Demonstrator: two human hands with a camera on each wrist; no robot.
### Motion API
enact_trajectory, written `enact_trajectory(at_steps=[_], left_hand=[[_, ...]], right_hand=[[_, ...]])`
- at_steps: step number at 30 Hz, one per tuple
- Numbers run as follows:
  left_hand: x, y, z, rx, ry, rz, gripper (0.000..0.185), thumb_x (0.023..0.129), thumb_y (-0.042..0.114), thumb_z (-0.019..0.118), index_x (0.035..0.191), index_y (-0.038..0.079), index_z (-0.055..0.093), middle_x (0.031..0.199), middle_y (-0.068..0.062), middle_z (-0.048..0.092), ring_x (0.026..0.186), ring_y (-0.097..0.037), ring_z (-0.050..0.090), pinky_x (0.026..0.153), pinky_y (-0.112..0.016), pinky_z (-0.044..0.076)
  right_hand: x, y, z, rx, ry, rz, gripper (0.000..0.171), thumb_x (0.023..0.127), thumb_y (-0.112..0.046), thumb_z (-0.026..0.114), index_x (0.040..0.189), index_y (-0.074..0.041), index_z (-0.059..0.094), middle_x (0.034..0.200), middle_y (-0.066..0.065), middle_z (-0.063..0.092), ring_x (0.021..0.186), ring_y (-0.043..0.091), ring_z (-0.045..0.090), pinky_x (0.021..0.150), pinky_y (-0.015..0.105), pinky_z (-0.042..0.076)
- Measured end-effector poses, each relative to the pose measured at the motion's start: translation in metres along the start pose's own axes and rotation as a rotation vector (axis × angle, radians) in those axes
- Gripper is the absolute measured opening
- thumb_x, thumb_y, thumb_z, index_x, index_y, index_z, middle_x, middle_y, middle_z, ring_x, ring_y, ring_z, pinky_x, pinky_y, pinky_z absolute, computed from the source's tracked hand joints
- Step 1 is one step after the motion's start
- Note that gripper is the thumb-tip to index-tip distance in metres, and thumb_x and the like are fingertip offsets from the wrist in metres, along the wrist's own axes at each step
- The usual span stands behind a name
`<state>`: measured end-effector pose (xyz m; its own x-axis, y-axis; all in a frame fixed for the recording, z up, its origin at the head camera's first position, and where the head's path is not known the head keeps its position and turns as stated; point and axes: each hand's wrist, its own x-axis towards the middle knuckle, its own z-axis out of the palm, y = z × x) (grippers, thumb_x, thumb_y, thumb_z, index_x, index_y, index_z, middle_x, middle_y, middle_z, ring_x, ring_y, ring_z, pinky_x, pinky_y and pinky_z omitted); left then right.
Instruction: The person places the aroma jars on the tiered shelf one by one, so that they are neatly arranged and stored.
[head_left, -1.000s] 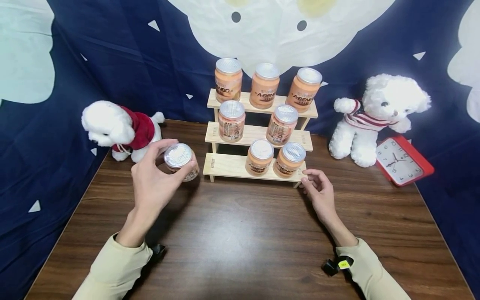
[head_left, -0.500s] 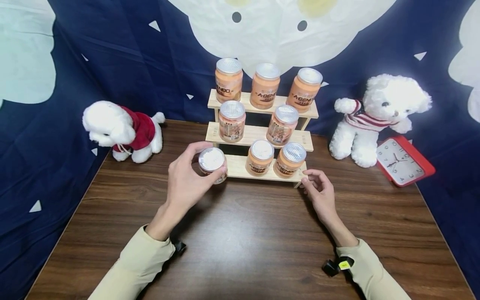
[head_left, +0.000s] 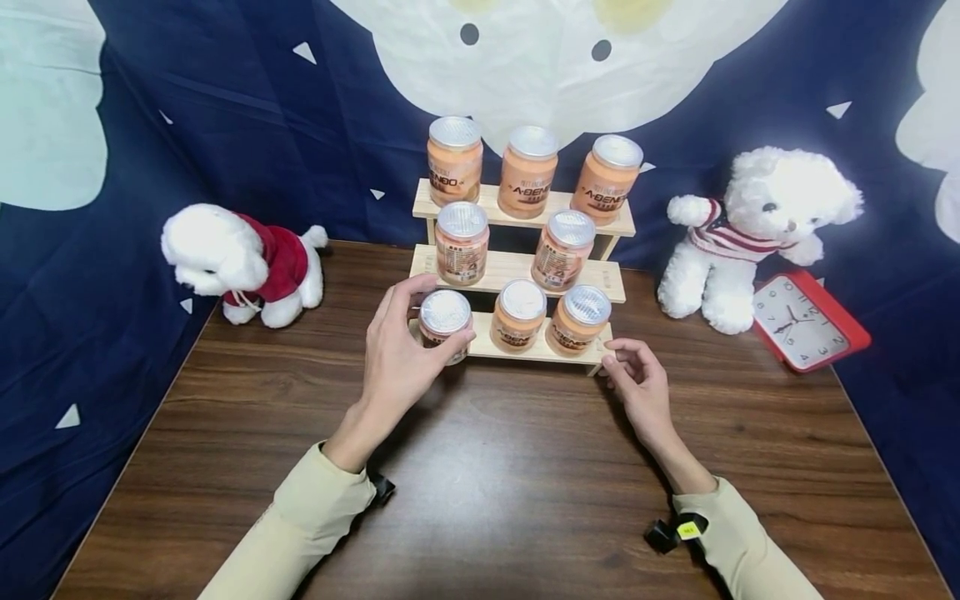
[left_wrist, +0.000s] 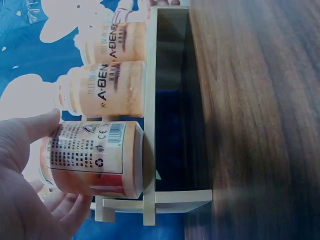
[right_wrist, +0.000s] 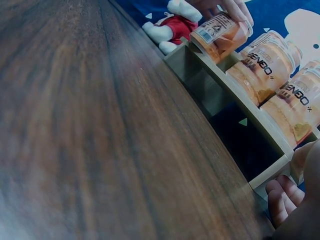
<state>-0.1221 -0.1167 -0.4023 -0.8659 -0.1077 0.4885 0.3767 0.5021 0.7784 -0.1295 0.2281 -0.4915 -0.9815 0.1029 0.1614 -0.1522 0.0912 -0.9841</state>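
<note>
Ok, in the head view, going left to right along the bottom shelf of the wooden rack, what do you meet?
Left hand gripping a jar at the shelf's left end → middle jar → right jar → right hand by the rack's right corner.

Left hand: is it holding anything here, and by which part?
Yes. The left hand grips an orange jar by its sides, thumb and fingers curled round the body, at the left end of the wooden rack's bottom step.
</note>
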Motion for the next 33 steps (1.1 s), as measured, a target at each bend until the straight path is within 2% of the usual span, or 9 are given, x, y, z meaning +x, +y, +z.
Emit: enact_trajectory(at_steps=[4, 7, 11, 17, 25, 33], left_hand=[[-0.004, 0.0, -0.002, -0.021, -0.021, -0.047, 0.09, 0.072, 0.018, 0.107, 0.148, 0.006, 0.061, 0.142, -0.016, 0.06, 0.123, -0.032, 0.064, 0.105, -0.052, 0.06], [-0.01, -0.001, -0.004, -0.022, -0.035, -0.09, 0.098, 0.069, 0.013, 0.109, 0.153, 0.009, 0.058, 0.144, -0.017, 0.055, 0.124, -0.031, 0.063, 0.101, -0.047, 0.063], [-0.015, -0.005, -0.005, -0.011, -0.044, -0.142, 0.098, 0.07, 0.009, 0.107, 0.154, 0.009, 0.056, 0.134, -0.016, 0.056, 0.116, -0.028, 0.062, 0.092, -0.04, 0.065], [-0.015, -0.01, -0.002, -0.063, -0.041, -0.172, 0.1, 0.071, 0.003, 0.105, 0.155, 0.004, 0.052, 0.124, -0.015, 0.06, 0.11, -0.027, 0.063, 0.093, -0.027, 0.061], [-0.012, -0.013, 0.002, -0.135, -0.032, -0.191, 0.107, 0.069, -0.004, 0.104, 0.159, 0.003, 0.047, 0.131, -0.017, 0.065, 0.115, -0.028, 0.067, 0.103, -0.032, 0.063], [-0.008, -0.016, 0.003, -0.134, -0.031, -0.17, 0.103, 0.072, -0.008, 0.101, 0.16, 0.001, 0.047, 0.13, -0.02, 0.066, 0.115, -0.03, 0.069, 0.105, -0.034, 0.064]], right_hand=[[-0.001, 0.0, 0.0, 0.011, 0.002, -0.001, 0.023, 0.106, 0.008, 0.066, 0.125, 0.018, 0.061, 0.089, -0.002, 0.07, 0.069, 0.009, 0.063, 0.056, 0.015, 0.053], [-0.002, -0.001, 0.0, 0.02, 0.004, 0.006, 0.022, 0.105, 0.009, 0.066, 0.125, 0.018, 0.061, 0.089, -0.001, 0.07, 0.068, 0.008, 0.063, 0.055, 0.015, 0.052], [-0.002, -0.001, -0.001, 0.018, 0.005, 0.012, 0.022, 0.106, 0.009, 0.066, 0.125, 0.018, 0.061, 0.088, -0.001, 0.07, 0.068, 0.008, 0.063, 0.054, 0.015, 0.051], [-0.002, 0.0, -0.002, 0.023, 0.005, 0.007, 0.023, 0.106, 0.008, 0.066, 0.126, 0.018, 0.062, 0.089, -0.001, 0.07, 0.068, 0.009, 0.063, 0.055, 0.014, 0.052], [-0.001, 0.001, 0.0, 0.03, -0.002, -0.004, 0.022, 0.105, 0.01, 0.065, 0.125, 0.018, 0.061, 0.089, 0.001, 0.071, 0.069, 0.009, 0.064, 0.056, 0.016, 0.053], [-0.001, 0.0, 0.0, 0.012, 0.002, 0.007, 0.023, 0.106, 0.009, 0.065, 0.127, 0.017, 0.061, 0.09, 0.001, 0.069, 0.069, 0.008, 0.064, 0.056, 0.015, 0.053]])
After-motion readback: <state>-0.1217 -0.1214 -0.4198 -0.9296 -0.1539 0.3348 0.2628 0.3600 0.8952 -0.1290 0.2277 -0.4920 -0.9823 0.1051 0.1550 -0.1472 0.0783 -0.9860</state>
